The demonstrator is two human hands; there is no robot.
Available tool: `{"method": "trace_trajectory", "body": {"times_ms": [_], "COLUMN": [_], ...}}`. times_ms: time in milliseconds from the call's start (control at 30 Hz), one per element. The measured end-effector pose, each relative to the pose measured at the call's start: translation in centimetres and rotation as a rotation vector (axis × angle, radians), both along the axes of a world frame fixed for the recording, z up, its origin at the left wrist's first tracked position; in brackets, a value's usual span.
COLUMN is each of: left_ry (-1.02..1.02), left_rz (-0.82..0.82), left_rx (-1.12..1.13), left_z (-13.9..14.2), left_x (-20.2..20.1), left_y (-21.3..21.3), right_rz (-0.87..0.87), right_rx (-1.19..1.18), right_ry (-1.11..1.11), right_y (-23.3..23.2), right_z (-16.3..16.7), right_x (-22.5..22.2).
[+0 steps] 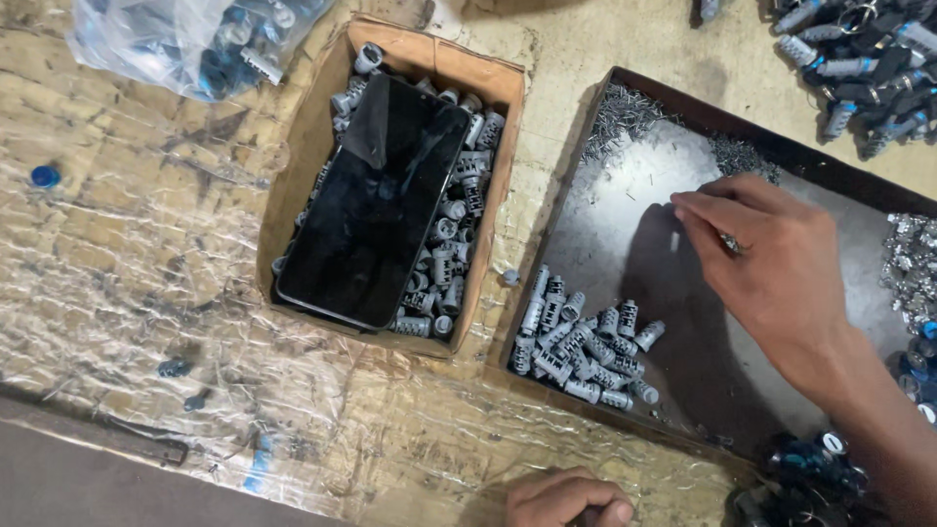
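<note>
My right hand (771, 263) reaches into a dark metal tray (625, 210), fingertips pinched together over the bare shiny bottom beside a heap of thin metal pins (625, 112); small shiny bits show under the fingers. A pile of small grey ribbed cylinders (581, 342) lies at the tray's near left corner. My left hand (566, 500) rests at the bottom edge with fingers curled; what it holds is hidden.
A cardboard box (307, 137) holds more grey cylinders with a black phone (376, 200) lying on top. A plastic bag of blue and grey parts (195, 39) sits top left. Assembled grey-and-black pieces (859, 59) lie top right, shiny parts (913, 263) at right, blue caps (810, 468) near.
</note>
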State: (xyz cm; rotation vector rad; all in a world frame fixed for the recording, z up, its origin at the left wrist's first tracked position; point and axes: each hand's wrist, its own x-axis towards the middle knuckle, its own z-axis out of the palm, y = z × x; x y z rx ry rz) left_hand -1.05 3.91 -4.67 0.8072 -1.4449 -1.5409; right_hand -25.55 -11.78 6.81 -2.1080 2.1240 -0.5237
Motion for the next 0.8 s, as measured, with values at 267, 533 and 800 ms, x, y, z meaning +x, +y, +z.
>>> {"method": "trace_trajectory", "body": {"times_ms": [267, 533, 800], "left_ry": [0.012, -0.038, 0.22], "left_rz": [-0.031, -0.026, 0.005], "left_rx": [0.132, 0.124, 0.809], "left_z": [0.5, 0.5, 2.7], "left_x": [0.0, 0.0, 0.0], "left_y": [0.4, -0.5, -1.0], "right_rz": [0.07, 0.33, 0.094], "right_rx": [0.082, 0.08, 0.287], "right_ry": [-0.091, 0.138, -0.331], "right_y": [-2.3, -4.7, 14.7], "right_z": [0.2, 0.6, -4.3], "right_x": [-0.4, 1.1, -1.0]}}
